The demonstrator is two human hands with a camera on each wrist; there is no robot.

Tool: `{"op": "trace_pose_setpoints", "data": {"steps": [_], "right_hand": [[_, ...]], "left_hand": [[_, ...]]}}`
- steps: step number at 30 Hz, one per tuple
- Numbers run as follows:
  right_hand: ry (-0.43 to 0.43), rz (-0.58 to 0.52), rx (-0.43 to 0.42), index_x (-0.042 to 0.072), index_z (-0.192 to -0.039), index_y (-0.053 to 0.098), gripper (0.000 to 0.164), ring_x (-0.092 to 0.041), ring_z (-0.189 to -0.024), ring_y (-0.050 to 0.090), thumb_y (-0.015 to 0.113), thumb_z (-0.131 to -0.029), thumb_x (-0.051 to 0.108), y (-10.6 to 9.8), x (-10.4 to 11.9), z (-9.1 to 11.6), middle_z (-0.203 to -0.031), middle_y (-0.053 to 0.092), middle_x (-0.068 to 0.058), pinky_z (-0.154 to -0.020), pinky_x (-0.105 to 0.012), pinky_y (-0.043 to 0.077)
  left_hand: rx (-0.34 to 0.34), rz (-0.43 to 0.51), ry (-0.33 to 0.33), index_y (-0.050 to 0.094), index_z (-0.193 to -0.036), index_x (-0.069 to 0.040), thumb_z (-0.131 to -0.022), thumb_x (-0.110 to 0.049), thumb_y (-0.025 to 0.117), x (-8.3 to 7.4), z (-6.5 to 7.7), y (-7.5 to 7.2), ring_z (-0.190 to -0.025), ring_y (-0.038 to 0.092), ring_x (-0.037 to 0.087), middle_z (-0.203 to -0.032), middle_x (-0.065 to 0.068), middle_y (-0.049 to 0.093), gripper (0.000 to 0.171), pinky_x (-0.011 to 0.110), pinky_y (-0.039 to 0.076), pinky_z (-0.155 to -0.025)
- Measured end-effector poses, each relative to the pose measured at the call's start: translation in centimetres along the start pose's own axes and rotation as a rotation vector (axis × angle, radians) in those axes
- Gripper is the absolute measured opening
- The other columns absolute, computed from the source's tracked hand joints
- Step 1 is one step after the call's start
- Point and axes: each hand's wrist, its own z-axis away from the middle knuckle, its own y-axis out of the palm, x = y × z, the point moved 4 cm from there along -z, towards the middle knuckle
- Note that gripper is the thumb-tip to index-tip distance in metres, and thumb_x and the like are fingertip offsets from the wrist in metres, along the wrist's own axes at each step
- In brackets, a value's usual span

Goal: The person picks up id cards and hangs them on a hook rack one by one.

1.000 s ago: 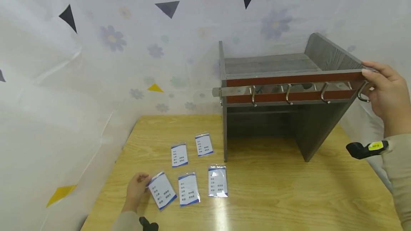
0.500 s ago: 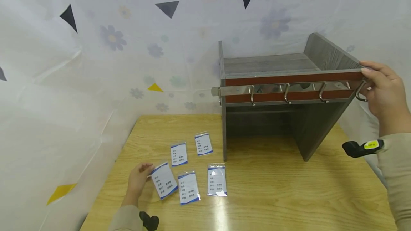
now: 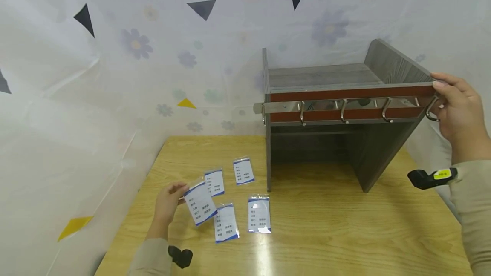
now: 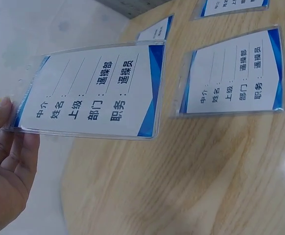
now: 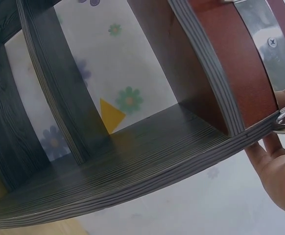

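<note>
Now, left hand (image 3: 167,203): pinching a card (image 3: 200,204) by its upper end, tilted, reaching out to the hand's right
Other cards (image 3: 259,214): four, lying on the table (image 3: 326,233), right of that hand
Right hand (image 3: 462,107): gripping the grey shelf (image 3: 345,93) by its front corner, end hook (image 3: 428,112) just beside the fingers
</note>
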Motion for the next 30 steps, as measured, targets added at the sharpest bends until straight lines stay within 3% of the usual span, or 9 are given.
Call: {"op": "trace_pose_setpoints", "data": {"steps": [3,9,16,19,20,22,26,27,30], "right_hand": [[-0.004,0.015,-0.007,-0.002,-0.107,0.055,0.028,-0.011,-0.063,0.047,0.059,-0.080,0.003,0.1,0.0,0.1,-0.092,0.054,-0.007,-0.049,-0.017,0.039],[-0.007,-0.062,-0.006,-0.005,-0.105,0.056,0.027,-0.012,-0.054,0.045,0.060,-0.078,0.000,0.5,0.0,0.1,-0.085,0.057,-0.010,-0.043,-0.018,0.034],[-0.003,-0.056,-0.029,-0.004,-0.104,0.057,0.026,-0.011,-0.051,0.042,0.061,-0.078,0.001,0.4,0.0,0.2,-0.084,0.056,-0.009,-0.041,-0.018,0.028],[-0.005,-0.046,-0.028,-0.004,-0.105,0.056,0.027,-0.011,-0.053,0.044,0.060,-0.079,0.001,0.3,-0.1,0.3,-0.085,0.057,-0.009,-0.041,-0.018,0.029],[-0.008,-0.038,-0.029,-0.004,-0.105,0.056,0.027,-0.011,-0.053,0.044,0.059,-0.079,0.002,0.3,-0.1,0.3,-0.086,0.057,-0.009,-0.041,-0.018,0.028],[-0.012,-0.028,-0.031,-0.003,-0.106,0.056,0.027,-0.011,-0.054,0.044,0.059,-0.080,0.002,0.3,-0.1,0.4,-0.087,0.056,-0.009,-0.041,-0.018,0.028],[-0.022,-0.027,-0.028,-0.004,-0.107,0.055,0.027,-0.010,-0.053,0.043,0.059,-0.080,0.002,0.4,0.0,0.4,-0.088,0.055,-0.009,-0.041,-0.017,0.028],[-0.023,-0.031,-0.027,-0.004,-0.107,0.055,0.027,-0.010,-0.053,0.043,0.059,-0.080,0.002,0.4,-0.1,0.4,-0.087,0.055,-0.009,-0.041,-0.017,0.028],[-0.027,-0.035,-0.023,-0.004,-0.107,0.055,0.027,-0.010,-0.050,0.042,0.058,-0.080,0.002,0.5,-0.1,0.4,-0.085,0.055,-0.009,-0.040,-0.018,0.026]], "left_hand": [[0.022,0.043,0.027,0.059,-0.097,-0.017,-0.071,-0.044,0.064,-0.3,-0.5,0.7,-0.080,0.060,0.021,-0.093,0.004,0.060,0.038,0.031,0.050,-0.064],[0.065,0.114,0.089,0.059,-0.099,-0.013,-0.073,-0.038,0.066,-0.9,-1.5,2.2,-0.082,0.058,0.025,-0.096,0.007,0.059,0.037,0.032,0.050,-0.065],[0.141,0.141,0.147,0.060,-0.101,-0.016,-0.075,-0.036,0.064,-1.5,-2.9,4.2,-0.085,0.057,0.024,-0.099,0.006,0.058,0.033,0.034,0.050,-0.065],[0.189,0.168,0.195,0.061,-0.100,-0.014,-0.078,-0.032,0.062,-2.9,-2.6,4.9,-0.083,0.057,0.021,-0.097,0.006,0.059,0.028,0.031,0.050,-0.065],[0.215,0.196,0.210,0.061,-0.098,-0.012,-0.079,-0.028,0.062,-5.4,-1.2,4.9,-0.082,0.057,0.020,-0.095,0.006,0.059,0.024,0.030,0.049,-0.066],[0.241,0.210,0.212,0.061,-0.097,-0.009,-0.080,-0.024,0.062,-8.8,0.5,5.3,-0.081,0.057,0.021,-0.094,0.008,0.059,0.023,0.032,0.049,-0.067],[0.276,0.230,0.240,0.061,-0.096,-0.006,-0.080,-0.019,0.062,-15.0,3.7,5.8,-0.077,0.057,0.022,-0.090,0.010,0.059,0.021,0.034,0.048,-0.065],[0.279,0.229,0.262,0.061,-0.098,-0.008,-0.079,-0.021,0.063,-14.5,3.1,6.2,-0.077,0.057,0.020,-0.091,0.008,0.059,0.023,0.032,0.048,-0.062],[0.264,0.188,0.254,0.061,-0.095,-0.006,-0.079,-0.024,0.063,-17.7,5.0,6.5,-0.075,0.055,0.022,-0.088,0.010,0.058,0.024,0.033,0.048,-0.064]]}}
